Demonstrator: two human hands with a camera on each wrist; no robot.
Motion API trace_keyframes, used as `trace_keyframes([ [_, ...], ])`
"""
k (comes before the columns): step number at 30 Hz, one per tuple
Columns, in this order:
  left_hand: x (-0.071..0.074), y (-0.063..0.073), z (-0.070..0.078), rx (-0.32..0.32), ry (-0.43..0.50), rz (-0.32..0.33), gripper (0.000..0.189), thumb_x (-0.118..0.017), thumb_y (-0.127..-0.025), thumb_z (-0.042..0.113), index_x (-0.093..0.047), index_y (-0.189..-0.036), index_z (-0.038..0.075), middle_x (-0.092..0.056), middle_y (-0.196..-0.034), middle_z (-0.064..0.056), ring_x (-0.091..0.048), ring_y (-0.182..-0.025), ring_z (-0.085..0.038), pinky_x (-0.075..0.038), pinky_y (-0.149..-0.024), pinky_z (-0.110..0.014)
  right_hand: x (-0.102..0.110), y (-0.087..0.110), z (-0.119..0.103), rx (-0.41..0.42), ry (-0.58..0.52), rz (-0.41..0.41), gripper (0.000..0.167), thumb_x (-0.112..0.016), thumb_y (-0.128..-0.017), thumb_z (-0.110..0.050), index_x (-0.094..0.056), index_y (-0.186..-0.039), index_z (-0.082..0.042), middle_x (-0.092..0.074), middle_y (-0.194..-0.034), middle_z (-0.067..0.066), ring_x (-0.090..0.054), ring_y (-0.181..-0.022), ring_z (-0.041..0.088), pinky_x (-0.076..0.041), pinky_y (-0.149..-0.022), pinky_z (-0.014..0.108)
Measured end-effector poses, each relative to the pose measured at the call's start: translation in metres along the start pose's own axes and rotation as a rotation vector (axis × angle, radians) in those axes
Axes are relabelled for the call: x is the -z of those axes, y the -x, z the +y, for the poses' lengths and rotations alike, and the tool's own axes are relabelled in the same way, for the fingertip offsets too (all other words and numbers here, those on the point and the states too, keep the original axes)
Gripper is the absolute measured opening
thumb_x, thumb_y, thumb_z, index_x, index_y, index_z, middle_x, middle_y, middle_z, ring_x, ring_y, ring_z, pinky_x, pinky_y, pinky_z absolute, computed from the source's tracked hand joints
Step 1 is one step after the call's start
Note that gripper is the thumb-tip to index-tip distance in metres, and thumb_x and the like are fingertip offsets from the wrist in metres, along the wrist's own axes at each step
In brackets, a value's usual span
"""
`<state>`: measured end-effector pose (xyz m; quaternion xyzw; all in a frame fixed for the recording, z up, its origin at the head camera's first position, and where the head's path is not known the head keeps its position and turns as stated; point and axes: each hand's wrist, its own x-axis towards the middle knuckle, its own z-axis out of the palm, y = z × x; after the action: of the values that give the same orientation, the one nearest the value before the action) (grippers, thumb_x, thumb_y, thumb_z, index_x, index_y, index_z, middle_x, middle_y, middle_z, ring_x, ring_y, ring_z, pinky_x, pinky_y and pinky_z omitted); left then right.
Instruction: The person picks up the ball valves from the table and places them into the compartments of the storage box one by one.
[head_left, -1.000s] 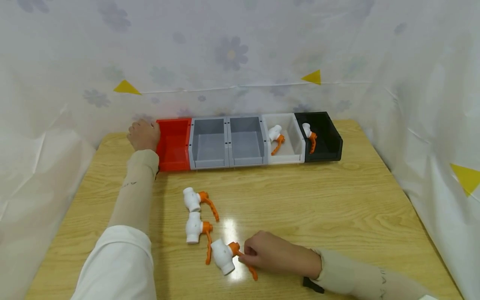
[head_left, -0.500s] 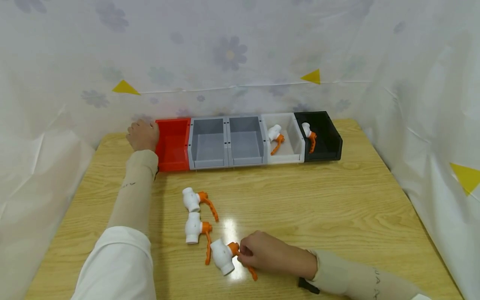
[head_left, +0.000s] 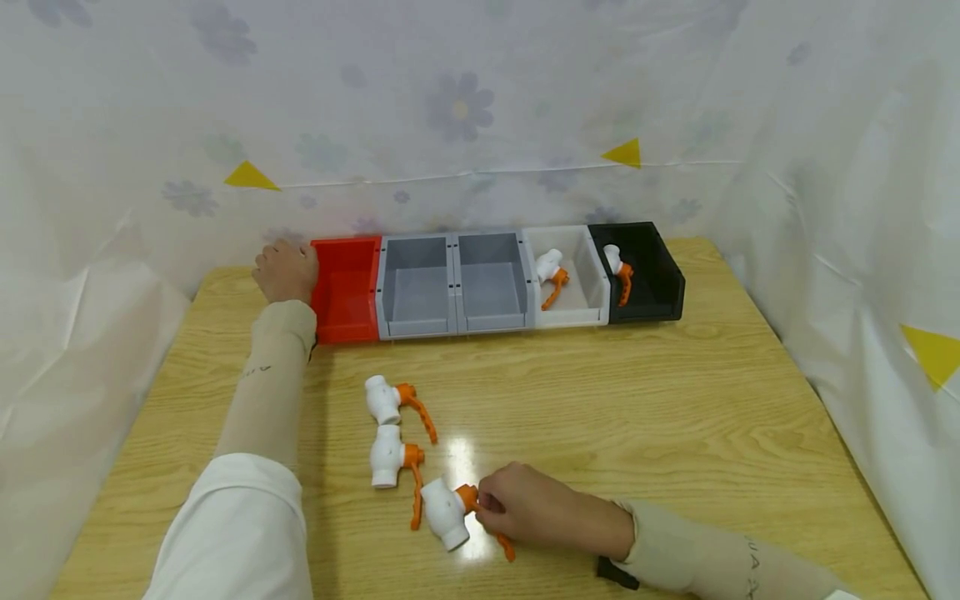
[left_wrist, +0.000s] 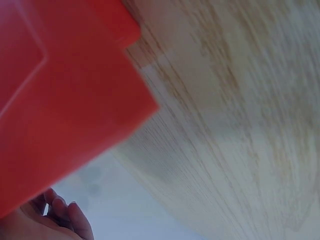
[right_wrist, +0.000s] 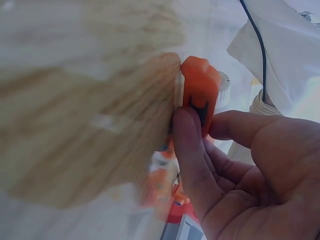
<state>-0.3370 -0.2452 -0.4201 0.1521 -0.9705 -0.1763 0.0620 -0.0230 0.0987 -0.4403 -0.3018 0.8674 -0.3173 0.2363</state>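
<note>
My right hand [head_left: 525, 504] pinches the orange handle [right_wrist: 200, 92] of the nearest white ball valve [head_left: 446, 512] between thumb and fingers. The valve lies on the table, its handle partly hidden by the hand. Two more ball valves lie just beyond it on the left: a middle valve [head_left: 386, 457] and a far valve [head_left: 383, 400], each with an orange lever. My left hand [head_left: 287, 271] rests beside the left wall of the red bin [head_left: 345, 332]. In the left wrist view its loosely curled fingers [left_wrist: 77, 220] show past the red wall.
Right of the red bin, two grey bins [head_left: 418, 327] stand in a row with a white bin [head_left: 573, 317] and a black bin [head_left: 666, 310]. One ball valve [head_left: 551, 268] lies in the white bin, another valve [head_left: 615, 262] in the black bin. A patterned curtain [head_left: 465, 50] hangs behind the table.
My right hand has shifted very slightly left along the valve's handle. The left hand, the bins and the valves stay where they were.
</note>
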Motion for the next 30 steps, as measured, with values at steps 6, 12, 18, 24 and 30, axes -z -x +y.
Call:
trace_keyframes([
  [6, -0.002, -0.002, -0.001, 0.008, 0.011, 0.02, 0.059, -0.025, -0.102, 0.033, -0.048, -0.126, -0.016, -0.052, -0.133, -0.037, -0.048, -0.124, -0.053, -0.039, -0.106, -0.063, 0.002, 0.001, 0.001, 0.016, -0.007, -0.01, 0.018, -0.065, -0.095, -0.015, -0.068, -0.077, -0.014, -0.059, -0.063, -0.014, -0.041, -0.054, -0.01, -0.04, -0.052, 0.009],
  [12, -0.003, -0.002, -0.001, 0.005, 0.019, 0.023, 0.059, -0.025, -0.103, 0.033, -0.047, -0.128, -0.016, -0.051, -0.134, -0.037, -0.046, -0.125, -0.053, -0.038, -0.107, -0.063, 0.002, 0.001, 0.002, 0.049, 0.007, 0.004, 0.018, -0.065, -0.094, -0.013, -0.067, -0.076, -0.014, -0.059, -0.064, -0.014, -0.041, -0.055, -0.011, -0.041, -0.053, 0.008],
  [18, -0.002, 0.0, 0.0, 0.0, 0.023, 0.013, 0.06, -0.025, -0.103, 0.033, -0.046, -0.13, -0.016, -0.05, -0.136, -0.038, -0.046, -0.126, -0.053, -0.037, -0.107, -0.063, 0.002, 0.002, 0.006, 0.061, 0.018, 0.016, 0.017, -0.065, -0.093, -0.013, -0.067, -0.076, -0.015, -0.058, -0.065, -0.014, -0.041, -0.056, -0.01, -0.04, -0.054, 0.008],
  [24, -0.001, 0.001, -0.001, -0.002, 0.013, 0.009, 0.06, -0.024, -0.104, 0.033, -0.045, -0.131, -0.017, -0.05, -0.136, -0.038, -0.046, -0.125, -0.054, -0.038, -0.107, -0.064, 0.006, 0.006, 0.009, 0.052, -0.026, 0.048, 0.017, -0.066, -0.093, -0.013, -0.067, -0.077, -0.015, -0.06, -0.067, -0.013, -0.045, -0.058, -0.01, -0.044, -0.056, 0.01],
  [30, -0.001, 0.0, -0.001, -0.002, 0.009, 0.004, 0.06, -0.024, -0.103, 0.032, -0.046, -0.13, -0.017, -0.05, -0.136, -0.038, -0.046, -0.125, -0.054, -0.038, -0.107, -0.064, 0.019, 0.008, 0.009, 0.018, -0.071, 0.097, 0.014, -0.066, -0.094, -0.013, -0.069, -0.08, -0.014, -0.063, -0.07, -0.011, -0.05, -0.061, -0.009, -0.048, -0.059, 0.013],
])
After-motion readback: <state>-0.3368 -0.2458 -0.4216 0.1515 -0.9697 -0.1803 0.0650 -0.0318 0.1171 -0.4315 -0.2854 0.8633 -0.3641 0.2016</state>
